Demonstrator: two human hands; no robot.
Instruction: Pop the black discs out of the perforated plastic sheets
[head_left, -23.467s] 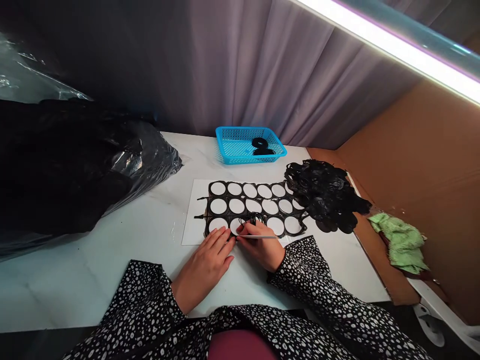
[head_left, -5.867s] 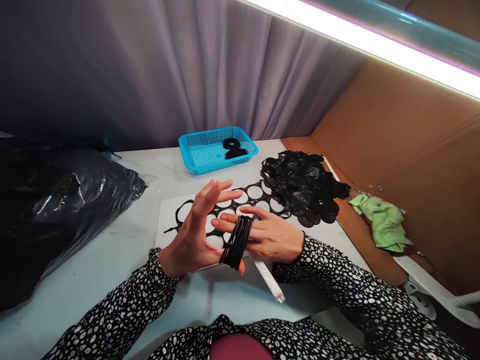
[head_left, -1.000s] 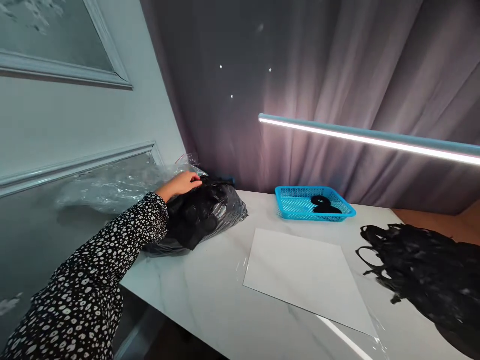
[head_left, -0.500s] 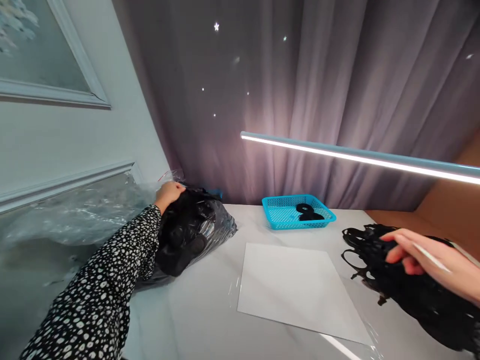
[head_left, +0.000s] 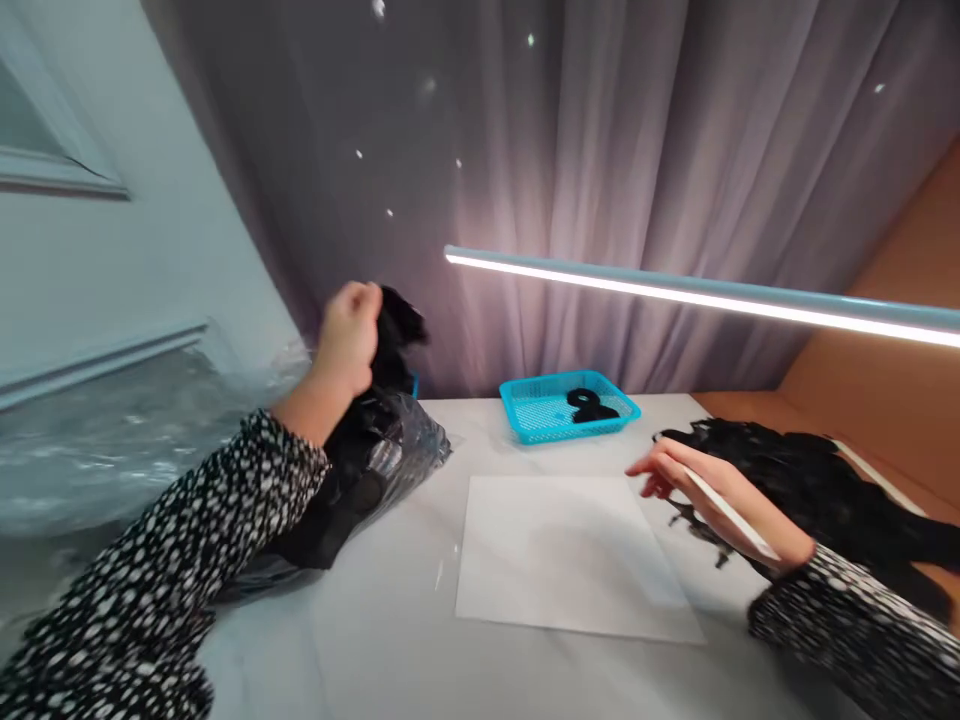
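My left hand is closed on a black cloth-like piece, raised over a clear plastic bag packed with black items. Motion blurs the piece, so its exact kind is unclear. Over the right edge of a white square board lying flat on the table, my right hand holds a slim white pen-like stick. The stick rests along the hand, its tip pointing back toward the wrist. Beside that hand lies a heap of black strappy pieces.
A blue perforated basket with black ring-shaped pieces stands at the back of the white table. A lit tube lamp crosses above it. Crumpled clear plastic lies at left, and a grey curtain hangs behind.
My left hand has risen from the bag, lifting a black piece. My right hand has moved left from the black heap toward the board, still with the stick. The view has shifted right.
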